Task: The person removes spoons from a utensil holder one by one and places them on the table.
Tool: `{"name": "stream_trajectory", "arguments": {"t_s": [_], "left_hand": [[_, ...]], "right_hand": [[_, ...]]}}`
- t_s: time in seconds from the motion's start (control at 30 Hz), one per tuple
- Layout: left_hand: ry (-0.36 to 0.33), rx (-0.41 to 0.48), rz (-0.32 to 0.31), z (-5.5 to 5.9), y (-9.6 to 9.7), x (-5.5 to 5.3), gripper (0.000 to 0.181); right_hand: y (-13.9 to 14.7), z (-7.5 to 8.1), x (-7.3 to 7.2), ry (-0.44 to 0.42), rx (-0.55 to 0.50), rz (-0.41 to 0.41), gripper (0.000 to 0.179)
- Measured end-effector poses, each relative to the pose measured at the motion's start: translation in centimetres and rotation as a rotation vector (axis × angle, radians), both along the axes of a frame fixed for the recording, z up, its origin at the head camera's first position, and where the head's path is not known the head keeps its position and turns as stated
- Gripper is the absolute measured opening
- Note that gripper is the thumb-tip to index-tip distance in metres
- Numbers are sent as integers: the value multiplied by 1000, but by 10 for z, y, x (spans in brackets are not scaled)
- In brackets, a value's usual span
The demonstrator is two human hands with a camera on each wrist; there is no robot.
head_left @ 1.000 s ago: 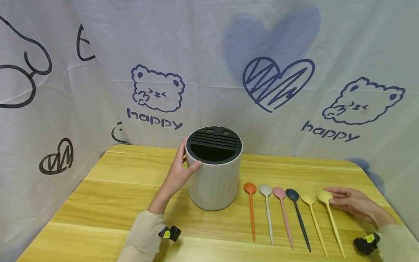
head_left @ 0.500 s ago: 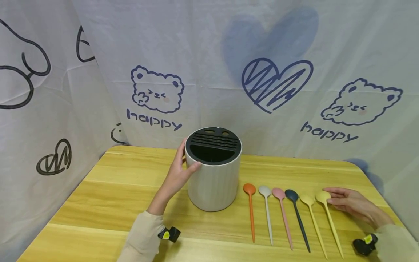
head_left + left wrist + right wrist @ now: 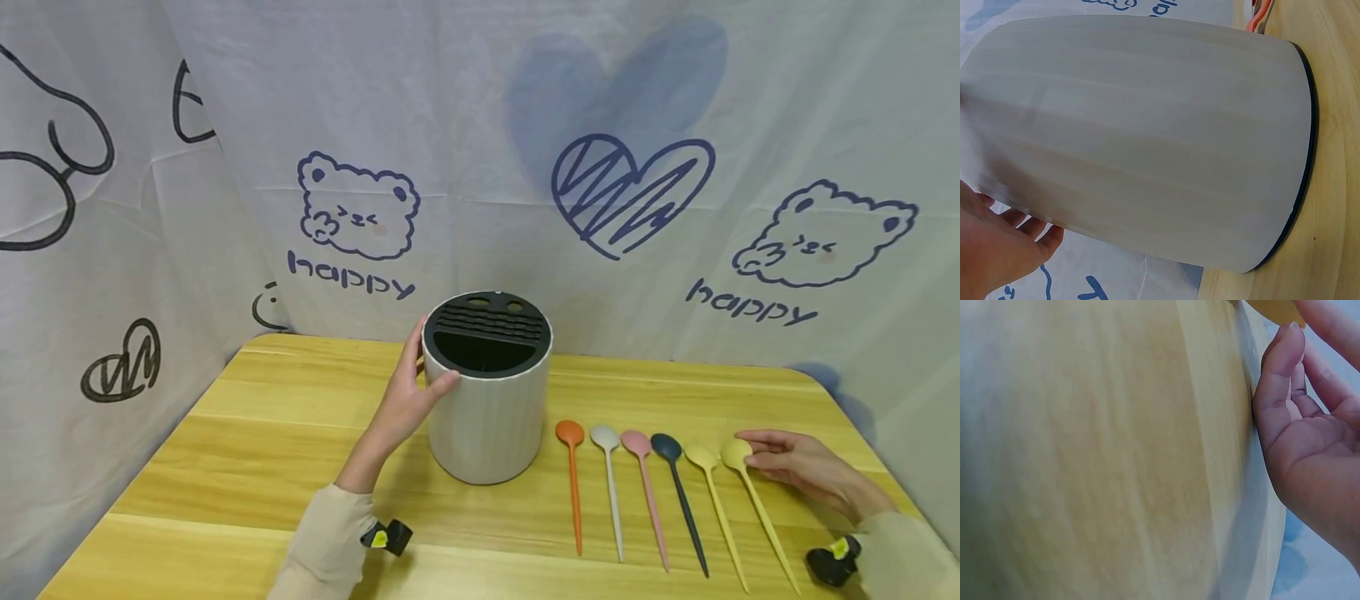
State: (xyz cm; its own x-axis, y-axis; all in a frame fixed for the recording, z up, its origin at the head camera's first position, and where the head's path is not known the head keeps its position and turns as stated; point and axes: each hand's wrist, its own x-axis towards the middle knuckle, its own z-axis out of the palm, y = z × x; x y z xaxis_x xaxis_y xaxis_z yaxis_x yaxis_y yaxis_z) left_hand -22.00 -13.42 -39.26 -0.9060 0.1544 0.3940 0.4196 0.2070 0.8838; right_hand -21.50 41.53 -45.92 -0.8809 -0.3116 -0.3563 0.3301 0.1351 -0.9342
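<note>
A pale ribbed utensil holder [image 3: 486,433] with a black slotted top stands upright on the table. My left hand [image 3: 405,404] grips its left side near the rim, thumb in front and fingers behind. The holder's wall [image 3: 1147,137] fills most of the left wrist view. At the right end of a row of spoons, my right hand [image 3: 813,468] pinches the bowl of a light yellow spoon [image 3: 763,508] between thumb and index finger. The spoon's handle lies toward the front edge. In the right wrist view only part of its bowl [image 3: 1275,309] shows above the thumb.
Left of the held spoon lie another yellow spoon [image 3: 722,517], a dark blue spoon [image 3: 684,504], a pink spoon [image 3: 651,504], a white spoon [image 3: 612,492] and an orange spoon [image 3: 573,487]. Behind the wooden table [image 3: 247,467] hangs a printed white cloth [image 3: 480,108].
The rightmost yellow spoon has turned slightly: its handle end has swung right while its bowl stays at my right hand. My left hand keeps its hold on the holder.
</note>
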Motion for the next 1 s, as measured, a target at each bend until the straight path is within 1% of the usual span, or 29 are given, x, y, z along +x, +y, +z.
{"name": "stream_trajectory", "arguments": {"t_s": [0.13, 0.37, 0.53, 0.67, 0.77, 0.83, 0.9, 1.0], "left_hand": [[-4, -1, 2, 0, 0, 0, 87], [-7, -7, -2, 0, 2, 0, 88], [-9, -7, -8, -1, 3, -1, 89], [-2, -13, -2, -2, 2, -3, 91], [-12, -33, 12, -3, -2, -5, 91], [-25, -68, 20, -5, -8, -5, 91], [-45, -126, 27, -8, -14, -4, 91], [-60, -283, 45, -15, -26, -4, 92]], "right_hand": [[0, 1, 0, 6, -2, 3, 33], [3, 1, 4, 19, -24, 13, 34], [3, 0, 7, 18, -12, -25, 34], [0, -1, 9, 21, 36, -88, 31], [-5, -3, 9, 32, 67, -110, 27], [-7, -4, 9, 43, 77, -106, 25], [-10, -3, 9, 52, 100, -114, 24], [-15, 2, 10, 86, 137, -131, 22]]}}
